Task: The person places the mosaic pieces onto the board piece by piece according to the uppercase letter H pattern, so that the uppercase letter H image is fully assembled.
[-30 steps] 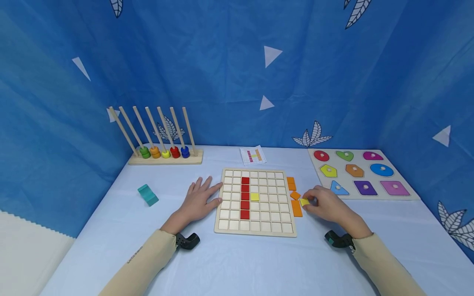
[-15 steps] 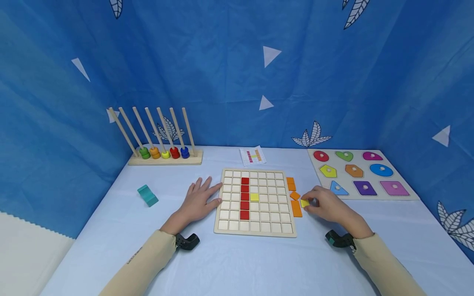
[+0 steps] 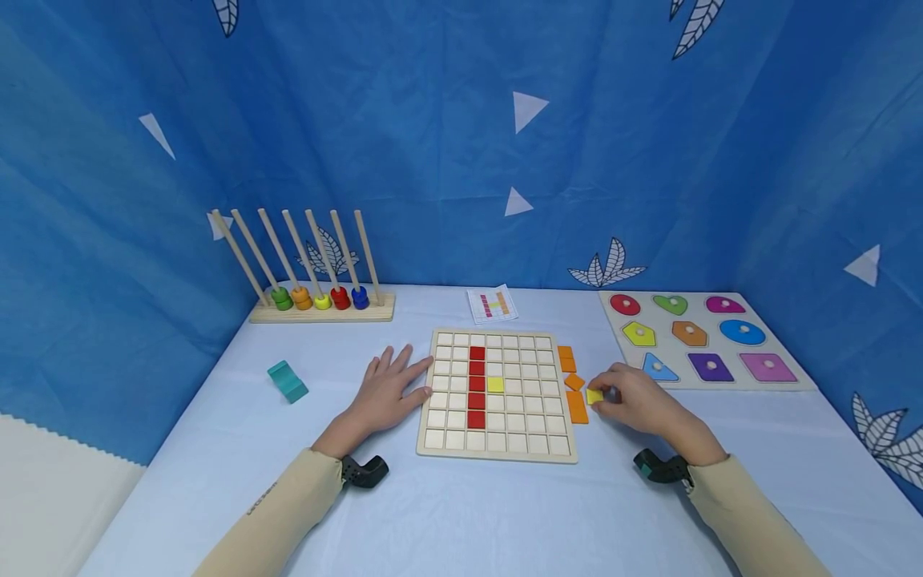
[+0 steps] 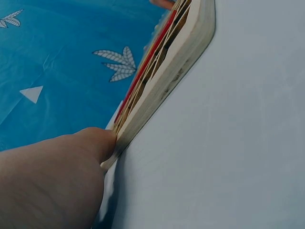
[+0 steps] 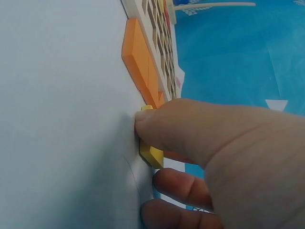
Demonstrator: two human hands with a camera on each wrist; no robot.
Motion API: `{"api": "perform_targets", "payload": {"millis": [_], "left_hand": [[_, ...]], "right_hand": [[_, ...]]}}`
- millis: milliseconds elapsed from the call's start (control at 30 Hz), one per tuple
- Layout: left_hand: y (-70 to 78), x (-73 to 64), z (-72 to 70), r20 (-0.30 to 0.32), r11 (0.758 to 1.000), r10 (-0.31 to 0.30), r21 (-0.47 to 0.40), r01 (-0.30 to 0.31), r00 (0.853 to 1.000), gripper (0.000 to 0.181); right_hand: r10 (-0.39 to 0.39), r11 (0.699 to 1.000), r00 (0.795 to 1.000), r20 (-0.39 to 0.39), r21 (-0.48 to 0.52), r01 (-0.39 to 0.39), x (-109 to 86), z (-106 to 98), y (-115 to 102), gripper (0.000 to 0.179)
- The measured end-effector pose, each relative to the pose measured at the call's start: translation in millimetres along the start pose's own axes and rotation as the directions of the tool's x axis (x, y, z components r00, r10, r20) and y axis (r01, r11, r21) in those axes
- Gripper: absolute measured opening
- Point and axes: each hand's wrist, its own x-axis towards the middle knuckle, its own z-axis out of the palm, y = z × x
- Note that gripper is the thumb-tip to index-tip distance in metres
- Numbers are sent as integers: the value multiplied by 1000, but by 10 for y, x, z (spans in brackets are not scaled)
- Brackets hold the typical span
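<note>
A wooden grid board point(image 3: 497, 457) lies in the middle of the table, with a column of red square tiles point(image 3: 477, 383) and one yellow tile point(image 3: 495, 385) set in it. My left hand point(image 3: 388, 392) is spread flat on the table, thumb and index fingertips at the board's left edge. On the other side my right hand point(image 3: 633, 396) pinches a small yellow square tile point(image 3: 594, 397) between thumb and fingers, close to the tabletop. In the right wrist view the thumb covers part of this yellow tile point(image 5: 151, 155). Several orange tiles point(image 3: 578, 406) lie between that hand and the board.
Behind the board lies a pattern card point(image 3: 493, 304). A wooden peg stand point(image 3: 322, 315) with coloured rings stands at the back left, and a teal block point(image 3: 288, 381) lies left of my left hand. A shape puzzle board point(image 3: 710, 336) occupies the back right.
The yellow tile in my right hand has shifted very slightly right, away from the orange tiles, and lies flatter. My left hand and the grid board have stayed put.
</note>
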Motion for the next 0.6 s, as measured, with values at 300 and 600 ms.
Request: {"api": "perform_targets", "payload": {"millis": [300, 600], "left_hand": [[-8, -4, 0, -3, 1000, -4, -5, 4, 1000, 61], [12, -10, -8, -12, 1000, -1, -3, 1, 1000, 61]], "right_hand": [[-18, 1000, 1000, -6, -7, 18, 14, 4, 2, 27], [-20, 1000, 1000, -8, -4, 19, 8, 1, 22, 28]]}}
